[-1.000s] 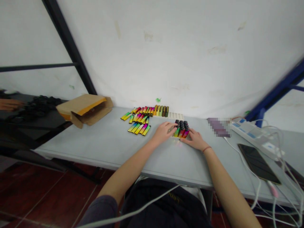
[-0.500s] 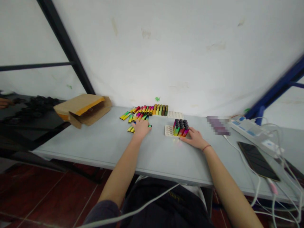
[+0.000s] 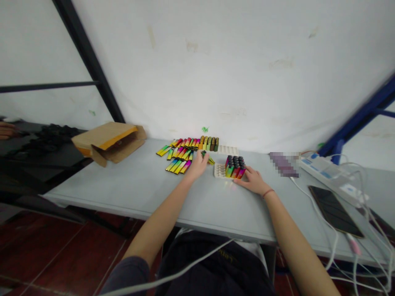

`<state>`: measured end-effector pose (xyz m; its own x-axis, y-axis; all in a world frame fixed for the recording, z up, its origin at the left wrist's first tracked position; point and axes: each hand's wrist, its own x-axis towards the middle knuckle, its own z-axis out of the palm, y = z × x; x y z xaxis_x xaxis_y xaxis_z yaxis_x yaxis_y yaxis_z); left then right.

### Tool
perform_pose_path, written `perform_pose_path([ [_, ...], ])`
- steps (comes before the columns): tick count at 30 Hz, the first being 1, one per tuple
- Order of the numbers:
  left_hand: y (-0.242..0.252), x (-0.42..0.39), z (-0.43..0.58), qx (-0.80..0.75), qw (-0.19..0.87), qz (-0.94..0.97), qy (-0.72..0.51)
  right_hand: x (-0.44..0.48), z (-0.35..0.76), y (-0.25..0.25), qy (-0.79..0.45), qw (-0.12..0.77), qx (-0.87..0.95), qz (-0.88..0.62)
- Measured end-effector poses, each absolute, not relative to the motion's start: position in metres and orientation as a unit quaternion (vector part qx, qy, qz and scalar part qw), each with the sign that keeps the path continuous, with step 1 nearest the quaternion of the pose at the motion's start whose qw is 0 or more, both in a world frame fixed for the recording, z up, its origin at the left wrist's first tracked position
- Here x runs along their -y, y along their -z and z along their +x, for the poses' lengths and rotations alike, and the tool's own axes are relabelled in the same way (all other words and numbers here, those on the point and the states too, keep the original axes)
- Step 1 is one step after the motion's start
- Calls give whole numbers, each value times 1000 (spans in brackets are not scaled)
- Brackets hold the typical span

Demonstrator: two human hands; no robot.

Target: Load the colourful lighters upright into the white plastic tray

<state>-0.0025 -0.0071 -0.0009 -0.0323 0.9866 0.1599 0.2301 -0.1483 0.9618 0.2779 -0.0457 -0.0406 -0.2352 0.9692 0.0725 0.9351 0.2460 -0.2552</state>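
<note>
My left hand (image 3: 197, 165) is closed around a green-yellow lighter (image 3: 211, 160), lifted over the table between the loose pile and the near tray. Its black end pokes out above my fingers. My right hand (image 3: 253, 180) grips the right end of a white tray (image 3: 219, 170), thumb along the front edge, some fingertips hidden behind it. Rainbow-coloured lighters (image 3: 235, 166) with black tops stand upright in that tray's right part; bare wells show on its left. Several similar loose lighters (image 3: 179, 166) lie in rows left of my left hand.
Behind, a second white tray (image 3: 228, 150) holds upright gold and dark lighters (image 3: 209, 143) at its left. An open cardboard box (image 3: 108, 139) lies at the left. A phone (image 3: 335, 209), power strip (image 3: 333, 176) and cables occupy the right. Another person's hand (image 3: 6, 130) shows far left.
My left hand has come away from the loose pile and moved right with a lighter in its fingers, uncovering the front row. My right hand stays at the tray.
</note>
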Motion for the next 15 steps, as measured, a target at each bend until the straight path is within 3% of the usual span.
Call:
perform_pose_path([
  [5,-8,15,9,-446,561,426,-553,46,277,40,-83,107,780,-610],
  [15,-8,13,8,-402,593,398,-573,45,278,41,-75,107,782,-610],
])
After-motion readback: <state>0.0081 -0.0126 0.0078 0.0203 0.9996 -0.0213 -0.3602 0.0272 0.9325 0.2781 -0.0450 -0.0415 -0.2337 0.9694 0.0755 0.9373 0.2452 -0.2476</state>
